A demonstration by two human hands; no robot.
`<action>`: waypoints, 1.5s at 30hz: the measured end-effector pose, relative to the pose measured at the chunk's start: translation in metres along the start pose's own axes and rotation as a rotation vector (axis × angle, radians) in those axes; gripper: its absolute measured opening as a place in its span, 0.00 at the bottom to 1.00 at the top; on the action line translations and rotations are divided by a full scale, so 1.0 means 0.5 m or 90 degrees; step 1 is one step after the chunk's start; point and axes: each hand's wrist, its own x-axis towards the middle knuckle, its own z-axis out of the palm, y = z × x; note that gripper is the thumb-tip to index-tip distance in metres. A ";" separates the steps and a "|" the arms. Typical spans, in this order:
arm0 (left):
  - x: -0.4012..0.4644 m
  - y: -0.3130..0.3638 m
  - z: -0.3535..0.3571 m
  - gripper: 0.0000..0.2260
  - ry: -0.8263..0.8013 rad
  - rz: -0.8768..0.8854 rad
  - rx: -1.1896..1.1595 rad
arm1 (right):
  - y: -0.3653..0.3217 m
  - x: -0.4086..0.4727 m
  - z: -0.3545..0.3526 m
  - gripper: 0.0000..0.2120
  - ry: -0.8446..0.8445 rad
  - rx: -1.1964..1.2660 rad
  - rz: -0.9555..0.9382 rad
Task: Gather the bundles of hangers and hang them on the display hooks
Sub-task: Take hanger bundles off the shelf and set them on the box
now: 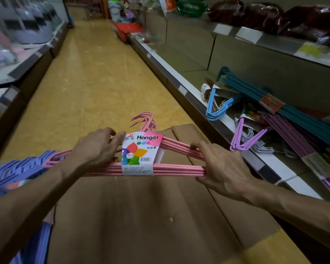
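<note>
Both hands held the pink hanger bundle [160, 164] level above flattened cardboard [141, 216]: the left hand [95, 147] at 9 o'clock had its grip clenched round that end, the right hand [219, 166] at 3 o'clock likewise. Beyond, at 2 o'clock, blue, purple and teal hanger bundles [274, 119] lay on the lower shelf [194, 73].

"Hanger" and "10" on pink bundle's paper label [141, 153]
</note>
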 end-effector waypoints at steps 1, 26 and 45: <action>-0.002 -0.012 -0.009 0.35 -0.008 -0.008 0.035 | -0.003 -0.004 -0.002 0.33 0.013 0.003 -0.014; -0.048 -0.045 -0.070 0.37 0.109 -0.107 0.184 | -0.060 0.058 -0.042 0.28 -0.407 0.561 0.185; -0.047 0.037 -0.065 0.12 -0.068 0.106 -0.478 | -0.194 0.086 0.038 0.06 -0.290 0.632 0.318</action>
